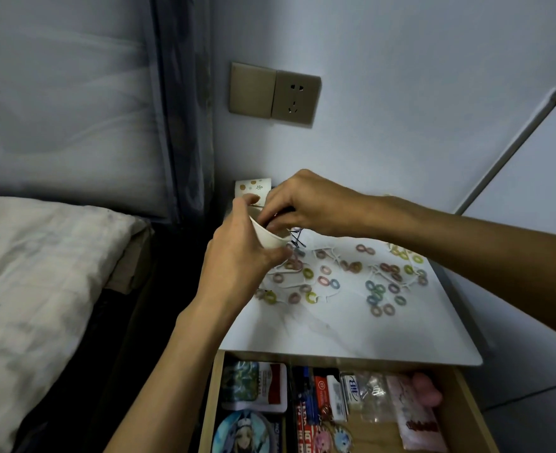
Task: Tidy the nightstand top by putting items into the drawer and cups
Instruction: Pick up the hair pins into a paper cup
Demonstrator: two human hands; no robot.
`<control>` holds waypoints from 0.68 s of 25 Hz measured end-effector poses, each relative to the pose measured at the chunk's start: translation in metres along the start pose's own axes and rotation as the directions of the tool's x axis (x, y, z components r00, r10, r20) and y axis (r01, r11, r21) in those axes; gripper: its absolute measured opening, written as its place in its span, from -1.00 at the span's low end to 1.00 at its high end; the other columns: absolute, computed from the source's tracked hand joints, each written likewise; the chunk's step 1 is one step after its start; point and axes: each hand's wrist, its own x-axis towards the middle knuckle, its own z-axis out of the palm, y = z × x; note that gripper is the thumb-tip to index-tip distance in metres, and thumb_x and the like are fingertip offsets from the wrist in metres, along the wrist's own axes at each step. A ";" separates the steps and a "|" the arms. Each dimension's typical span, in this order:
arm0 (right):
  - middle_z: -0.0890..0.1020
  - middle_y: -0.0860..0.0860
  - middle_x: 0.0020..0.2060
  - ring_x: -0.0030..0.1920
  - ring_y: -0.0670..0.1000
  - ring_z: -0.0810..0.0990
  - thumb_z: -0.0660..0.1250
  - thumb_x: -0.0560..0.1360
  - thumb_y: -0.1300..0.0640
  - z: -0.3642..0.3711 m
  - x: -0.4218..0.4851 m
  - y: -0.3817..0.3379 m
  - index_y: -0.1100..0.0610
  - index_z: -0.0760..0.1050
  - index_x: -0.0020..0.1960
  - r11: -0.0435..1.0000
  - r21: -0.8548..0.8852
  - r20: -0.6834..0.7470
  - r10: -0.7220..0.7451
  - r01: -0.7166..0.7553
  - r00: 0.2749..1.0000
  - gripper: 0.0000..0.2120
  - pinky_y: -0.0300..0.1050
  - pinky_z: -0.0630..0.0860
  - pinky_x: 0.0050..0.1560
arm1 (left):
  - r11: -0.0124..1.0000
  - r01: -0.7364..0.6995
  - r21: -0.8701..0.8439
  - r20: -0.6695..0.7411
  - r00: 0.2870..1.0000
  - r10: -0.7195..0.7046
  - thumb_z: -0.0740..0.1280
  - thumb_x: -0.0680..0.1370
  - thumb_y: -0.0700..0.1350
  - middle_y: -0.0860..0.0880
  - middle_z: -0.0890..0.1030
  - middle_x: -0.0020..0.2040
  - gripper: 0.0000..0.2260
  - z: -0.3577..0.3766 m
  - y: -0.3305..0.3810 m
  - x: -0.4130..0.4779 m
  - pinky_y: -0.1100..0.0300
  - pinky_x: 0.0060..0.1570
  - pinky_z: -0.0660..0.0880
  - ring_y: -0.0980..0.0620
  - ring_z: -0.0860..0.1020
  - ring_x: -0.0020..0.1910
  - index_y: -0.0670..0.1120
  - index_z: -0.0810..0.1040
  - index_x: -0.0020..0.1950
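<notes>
Two bare forearms reach over a nightstand's white, faintly marbled counter point(352, 335). The left hand point(237, 259) comes up from the near left with its fingers and thumb curled round a plain white paper cup point(268, 238), which it holds tilted above the counter's far left corner. The right hand point(299, 204) crosses in from the right, wrist bent downward, its fingertips bunched at the cup's mouth and pinching thin black hairpins point(298, 240) of bent wire that hang beside the cup's rim.

Small fabric hair ties point(325, 281) in pink, green, blue and yellow, ring-shaped, lie scattered over the far half of the counter among thin white strings. A second paper cup point(252, 186) with a spotted pattern stands at the far left corner, behind the hands.

Below the counter's near edge a wooden drawer point(209, 403) stands open. Inside lie glossy packets, a white eraser point(348, 389) with blue lettering too blurred to read, and a round badge point(244, 433) with a cartoon figure.

A bronze wall socket point(298, 96) sits on the wall above. A bed point(25, 273) with pale crumpled bedding lies to the left.
</notes>
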 end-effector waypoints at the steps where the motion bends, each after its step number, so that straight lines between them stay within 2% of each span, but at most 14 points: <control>1: 0.68 -0.10 -0.09 -0.15 -0.19 0.61 0.45 0.45 0.23 0.000 0.001 0.001 0.10 0.69 0.05 0.999 0.039 -0.017 -0.007 0.007 1.000 -0.82 -0.40 0.47 -0.07 | 1.000 -0.004 -0.003 -0.004 1.000 0.004 0.57 0.32 0.01 0.08 0.59 0.09 -0.29 0.000 0.000 0.000 0.13 -0.11 0.55 0.06 0.58 -0.05 0.07 0.30 0.37; 4: 0.67 -0.01 -0.09 -0.17 -0.09 0.64 0.42 0.48 0.24 0.002 0.003 0.025 0.11 0.68 0.00 0.966 0.256 -0.238 0.108 -0.045 0.965 -0.87 -0.28 0.55 -0.11 | 1.000 0.012 -0.016 -0.031 0.999 -0.012 0.58 0.29 0.03 0.09 0.57 0.09 -0.30 -0.006 -0.003 0.001 0.06 -0.04 0.55 0.04 0.57 -0.01 0.10 0.31 0.33; 6: 0.67 0.02 -0.13 -0.21 -0.06 0.63 0.42 0.49 0.25 0.014 0.003 0.065 0.12 0.67 -0.01 0.954 0.221 -0.302 0.264 -0.202 0.916 -0.88 -0.18 0.56 -0.11 | 1.000 0.019 -0.018 -0.052 0.998 -0.020 0.59 0.29 0.03 0.06 0.56 0.15 -0.26 -0.010 -0.006 0.001 0.01 0.06 0.53 0.00 0.55 0.08 0.10 0.30 0.36; 8: 0.66 0.04 -0.05 -0.06 0.01 0.63 0.42 0.48 0.25 0.036 0.004 0.107 0.11 0.64 0.08 0.931 -0.046 -0.123 0.353 -0.361 0.927 -0.81 -0.09 0.54 -0.01 | 1.000 0.018 -0.019 -0.068 0.997 -0.019 0.60 0.29 0.01 0.05 0.55 0.20 -0.24 -0.016 -0.008 0.001 0.00 0.11 0.52 -0.01 0.54 0.12 0.10 0.28 0.39; 10: 0.61 0.04 0.08 0.09 0.07 0.57 0.43 0.46 0.28 0.062 0.006 0.135 0.08 0.58 0.19 0.888 -0.263 0.036 0.398 -0.376 0.916 -0.68 -0.04 0.51 0.04 | 1.000 0.017 -0.018 -0.074 0.997 -0.018 0.59 0.30 0.01 0.05 0.53 0.22 -0.24 -0.021 -0.010 0.002 0.07 0.10 0.52 0.02 0.52 0.12 0.09 0.27 0.40; 13: 0.59 0.05 0.10 0.11 0.06 0.55 0.43 0.44 0.32 0.082 0.019 0.150 0.11 0.56 0.22 0.896 -0.253 0.009 0.378 -0.364 0.926 -0.64 -0.11 0.45 0.01 | 1.000 0.015 -0.019 -0.076 0.997 -0.017 0.59 0.31 0.00 0.13 0.50 0.15 -0.24 -0.023 -0.014 0.005 0.21 0.01 0.45 0.12 0.47 0.04 0.10 0.27 0.40; 15: 0.60 0.01 0.04 0.05 0.03 0.55 0.43 0.45 0.30 0.087 0.027 0.155 0.12 0.58 0.15 0.903 -0.232 0.032 0.379 -0.362 0.925 -0.71 -0.16 0.42 -0.03 | 1.000 0.012 -0.022 -0.076 0.997 -0.014 0.59 0.31 0.00 0.17 0.45 0.10 -0.25 -0.024 -0.016 0.006 0.23 0.00 0.45 0.14 0.46 0.03 0.09 0.28 0.40; 17: 0.60 -0.02 -0.07 -0.02 0.01 0.56 0.41 0.45 0.29 0.089 0.029 0.160 0.11 0.60 0.03 0.899 -0.223 0.050 0.397 -0.377 0.917 -0.82 -0.12 0.47 -0.07 | 1.000 0.012 -0.025 -0.079 0.997 -0.014 0.59 0.31 -0.01 0.16 0.46 0.09 -0.25 -0.024 -0.017 0.008 0.19 0.02 0.48 0.12 0.48 0.03 0.09 0.28 0.39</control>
